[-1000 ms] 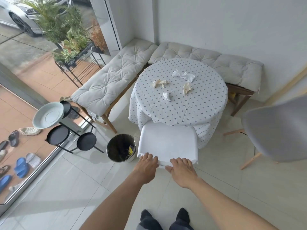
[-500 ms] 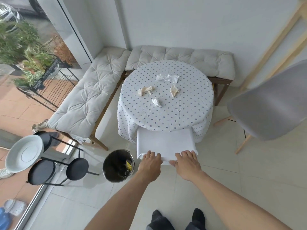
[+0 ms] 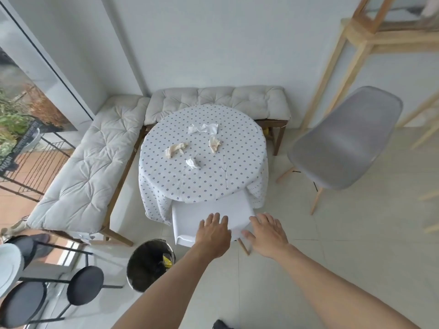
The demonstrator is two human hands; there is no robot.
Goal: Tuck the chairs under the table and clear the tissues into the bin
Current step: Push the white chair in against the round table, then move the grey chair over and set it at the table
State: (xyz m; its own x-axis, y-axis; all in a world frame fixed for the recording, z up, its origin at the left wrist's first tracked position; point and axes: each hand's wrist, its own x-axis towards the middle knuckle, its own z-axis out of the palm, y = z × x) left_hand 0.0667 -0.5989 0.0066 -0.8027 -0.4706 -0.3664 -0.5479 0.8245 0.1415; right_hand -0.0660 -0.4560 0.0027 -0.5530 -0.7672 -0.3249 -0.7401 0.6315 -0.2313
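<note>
A white chair point(image 3: 209, 211) stands at the near side of the round table point(image 3: 202, 184), its seat partly under the dotted cloth. My left hand point(image 3: 213, 233) lies flat on the chair's near edge with fingers apart. My right hand point(image 3: 268, 233) is beside it at the chair's right corner, fingers spread, holding nothing. Several crumpled tissues lie on the tabletop: a white one point(image 3: 203, 128) at the back, two beige ones point(image 3: 175, 148) point(image 3: 214, 143), and a small white one point(image 3: 193, 163). A grey chair point(image 3: 344, 143) stands apart to the right. The metal bin point(image 3: 149, 264) sits on the floor left of my arms.
Cushioned benches point(image 3: 90, 167) point(image 3: 218, 100) line the left and far sides of the table. A black rack with round discs point(image 3: 85, 284) stands near the bin at the lower left. A wooden shelf frame point(image 3: 356, 43) rises at the right behind the grey chair.
The white chair has slid further under the table. Both hands went from curled over its edge to lying flat with fingers spread. The view has swung to the right.
</note>
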